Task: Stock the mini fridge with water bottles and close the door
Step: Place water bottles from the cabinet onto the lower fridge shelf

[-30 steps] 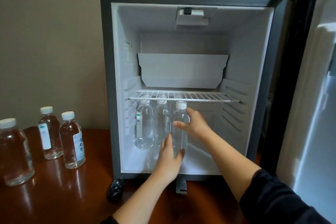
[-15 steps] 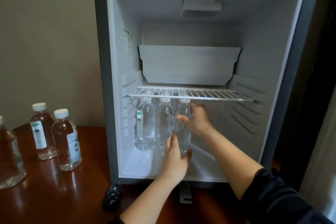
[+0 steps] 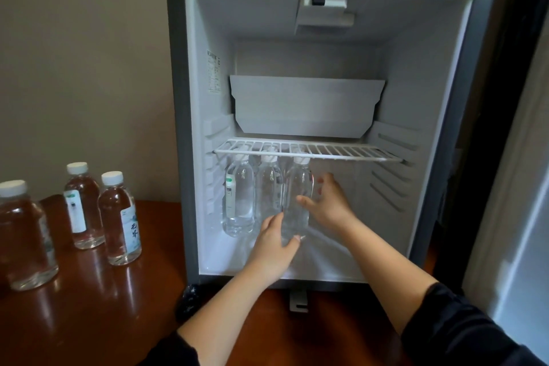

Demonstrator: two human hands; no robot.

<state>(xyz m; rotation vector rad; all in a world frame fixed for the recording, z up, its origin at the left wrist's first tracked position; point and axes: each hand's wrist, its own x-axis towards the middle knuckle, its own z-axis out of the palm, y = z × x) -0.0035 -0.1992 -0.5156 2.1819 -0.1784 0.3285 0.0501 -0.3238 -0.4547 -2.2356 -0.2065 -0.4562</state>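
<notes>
1. The mini fridge (image 3: 178, 128) stands on a dark wooden table (image 3: 89, 306). Its door (image 3: 520, 217) is swung open at 3 o'clock of the cabinet.
2. A white wire shelf (image 3: 341, 151) crosses the middle of the inside. Behind and above it, at 12 o'clock, there is a white tray (image 3: 306, 107).
3. Under the shelf three water bottles stand upright in a row, close together, in the left half of the lower compartment: the first bottle (image 3: 239, 196), at its 3 o'clock the second bottle (image 3: 269, 187), and then the third bottle (image 3: 298, 187).
4. The right hand (image 3: 329, 205) holds the third bottle at mid-height from its 3 o'clock side, with the thumb across the front and the fingers curled behind.
5. The left hand (image 3: 274, 249) holds the same bottle low down, at about 7 o'clock of it, with the fingers along its left side and the thumb by its base.
6. The clear plastic and the hands hide the base, so I cannot say for sure that it rests on the fridge floor.
7. At 9 o'clock of the fridge, three capped bottles wait on the table: the nearest table bottle (image 3: 22, 235), the back table bottle (image 3: 81, 205) and the right table bottle (image 3: 120, 217).
</notes>
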